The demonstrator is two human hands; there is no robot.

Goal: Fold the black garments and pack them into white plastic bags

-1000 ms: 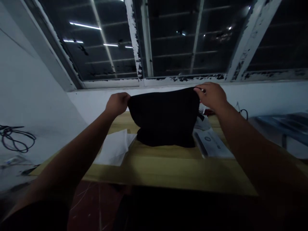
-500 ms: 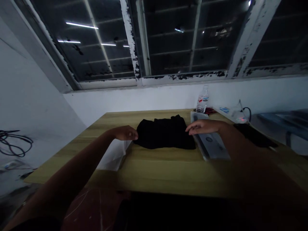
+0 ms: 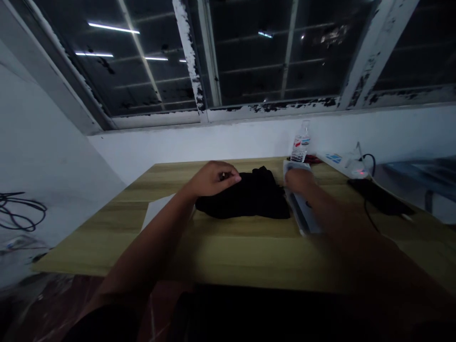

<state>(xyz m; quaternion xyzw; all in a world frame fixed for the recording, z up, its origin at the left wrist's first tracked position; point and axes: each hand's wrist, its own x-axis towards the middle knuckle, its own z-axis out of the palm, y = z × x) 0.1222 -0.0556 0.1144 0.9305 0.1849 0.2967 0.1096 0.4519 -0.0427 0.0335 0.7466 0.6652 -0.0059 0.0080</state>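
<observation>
A black cloth garment [image 3: 245,202] lies bunched in a low folded heap on the wooden table [image 3: 228,251]. My left hand [image 3: 215,179] hangs just over its left end, fingers curled together, with nothing visible in them. My right hand [image 3: 299,181] is motion-blurred at the garment's right side, over the top of a flat item in a clear plastic sleeve [image 3: 301,209]. Part of that sleeve is hidden by my wrist. A white sheet [image 3: 156,210] sticks out from under the garment's left side, partly hidden by my left forearm.
A plastic water bottle [image 3: 301,142] stands at the table's back edge, with a red item [image 3: 313,159] beside it. At back right are a white device with a cable [image 3: 356,166] and a dark flat object [image 3: 379,197]. Black cables [image 3: 21,209] lie beyond the table's left edge.
My left hand has risen and moved right, over the garment, with its fingers curled. My right hand has moved toward the far end of the plastic sleeve. The garment looks unmoved.
</observation>
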